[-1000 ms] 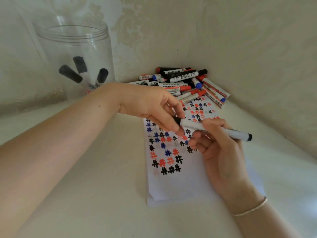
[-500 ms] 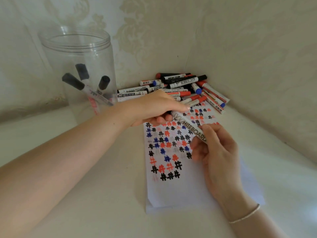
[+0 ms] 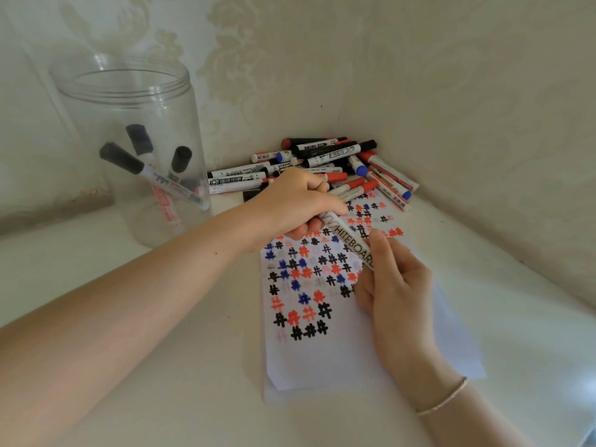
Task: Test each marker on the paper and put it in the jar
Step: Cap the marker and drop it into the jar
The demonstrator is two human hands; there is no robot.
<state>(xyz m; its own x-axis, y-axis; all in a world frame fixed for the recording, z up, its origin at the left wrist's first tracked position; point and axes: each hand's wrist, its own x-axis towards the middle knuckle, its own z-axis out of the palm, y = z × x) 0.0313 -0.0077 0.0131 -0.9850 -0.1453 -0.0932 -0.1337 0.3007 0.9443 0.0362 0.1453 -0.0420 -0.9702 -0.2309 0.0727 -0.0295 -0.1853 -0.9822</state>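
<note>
One marker (image 3: 350,241), which we hold over the paper (image 3: 325,359) with right hand (image 3: 395,304) pinching the barrel, left hand (image 3: 296,206) gripping its far end, likely to uncap for testing.

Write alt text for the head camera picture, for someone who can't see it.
Two hands, left hand and right hand, hold a whiteboard marker over paper covered in hash marks. A pile of markers lies behind; a clear jar at left holds a few.
</note>
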